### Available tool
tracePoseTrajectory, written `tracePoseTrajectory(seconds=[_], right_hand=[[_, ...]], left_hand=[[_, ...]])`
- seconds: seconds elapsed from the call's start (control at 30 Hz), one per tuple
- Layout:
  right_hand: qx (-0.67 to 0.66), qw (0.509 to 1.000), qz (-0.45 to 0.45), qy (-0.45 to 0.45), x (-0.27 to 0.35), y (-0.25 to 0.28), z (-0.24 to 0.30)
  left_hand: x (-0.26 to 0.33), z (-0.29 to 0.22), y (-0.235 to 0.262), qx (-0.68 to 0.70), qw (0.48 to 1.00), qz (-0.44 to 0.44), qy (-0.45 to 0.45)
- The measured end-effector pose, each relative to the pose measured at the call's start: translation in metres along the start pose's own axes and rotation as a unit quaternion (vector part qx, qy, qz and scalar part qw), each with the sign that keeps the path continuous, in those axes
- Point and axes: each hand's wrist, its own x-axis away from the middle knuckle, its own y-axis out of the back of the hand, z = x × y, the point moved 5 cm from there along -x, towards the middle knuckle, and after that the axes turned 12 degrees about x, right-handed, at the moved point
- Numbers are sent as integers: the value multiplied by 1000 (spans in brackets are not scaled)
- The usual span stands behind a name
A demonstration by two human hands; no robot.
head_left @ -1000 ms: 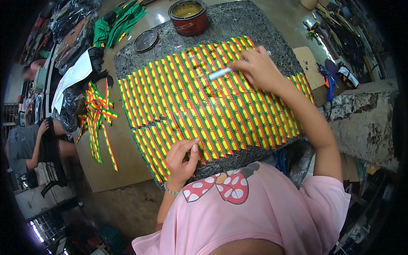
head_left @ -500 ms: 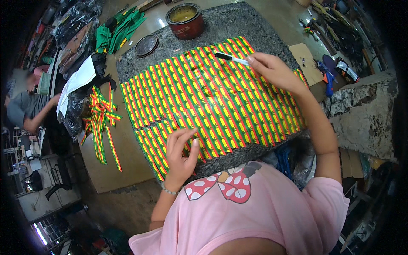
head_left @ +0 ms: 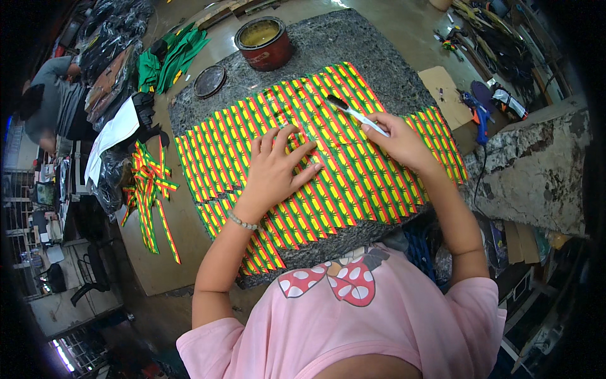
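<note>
A sheet of red, yellow and green striped strips lies spread over a dark stone slab. My left hand presses flat on the middle of the sheet, fingers apart. My right hand holds a small brush with a white handle, its dark tip resting on the strips at the sheet's far side. A red tin of glue stands open at the slab's far edge, and its round lid lies to its left.
Loose striped strips lie piled on the brown board at left. Green cloth and black bags sit beyond. A person sits at far left. A rough stone block and a blue glue gun are at right.
My left hand moved from the sheet's near edge up to its middle and spread flat. My right hand shifted the brush leftward across the far strips.
</note>
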Motion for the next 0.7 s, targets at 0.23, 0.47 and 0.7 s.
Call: tracePoseTrajectory(seconds=[0.23,0.47,0.7], right_hand=[[-45,997,-42,52,-9,25,16],[124,952,-144,239,-56,66,82],[479,818,-201,249,-161,51,180]], left_hand=[[3,0,-3,22,1000,14,-2],[11,-7,3,166,986,-12,-10],[26,1,15,83,991,-76,71]])
